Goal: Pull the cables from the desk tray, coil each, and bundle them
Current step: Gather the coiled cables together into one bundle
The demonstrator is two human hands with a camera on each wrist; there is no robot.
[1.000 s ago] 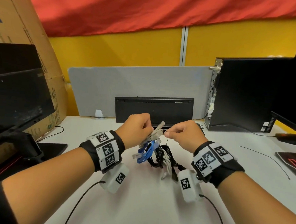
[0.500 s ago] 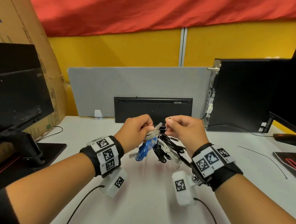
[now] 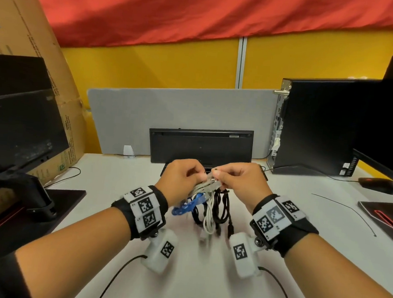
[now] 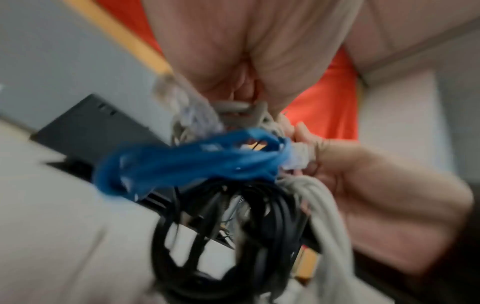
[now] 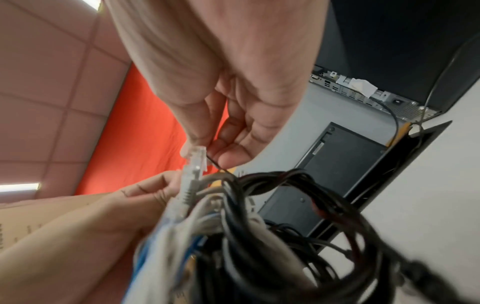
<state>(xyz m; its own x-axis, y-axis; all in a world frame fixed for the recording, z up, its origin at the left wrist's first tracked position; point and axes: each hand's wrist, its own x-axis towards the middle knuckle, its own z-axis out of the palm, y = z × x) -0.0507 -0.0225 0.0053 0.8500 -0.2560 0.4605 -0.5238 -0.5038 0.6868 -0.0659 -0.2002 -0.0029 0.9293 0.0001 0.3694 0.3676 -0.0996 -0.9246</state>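
Observation:
A bundle of coiled cables hangs between my hands above the white desk: black coils (image 3: 221, 206), a blue cable (image 3: 187, 206) and a white cable (image 3: 208, 217). My left hand (image 3: 184, 176) grips the top of the bundle, where grey cable ends and a clear plug (image 5: 194, 160) stick out. My right hand (image 3: 240, 179) pinches a thin black tie wire (image 5: 215, 162) between thumb and forefinger, right at the bundle's top. The left wrist view shows the blue cable (image 4: 187, 162) and black coils (image 4: 233, 246) blurred. The black desk tray (image 5: 428, 148) lies behind the hands.
A black keyboard (image 3: 200, 146) leans against the grey divider (image 3: 170, 109). A PC tower (image 3: 315, 127) stands at the right, with a mouse (image 3: 381, 185) and a loose thin wire (image 3: 349, 210) on the desk. At the left are a monitor (image 3: 18, 117) and a cardboard box (image 3: 35, 44).
My hands have come closer together at the top of the bundle. The coils, spread toward the desk before, now hang straight down from the grip.

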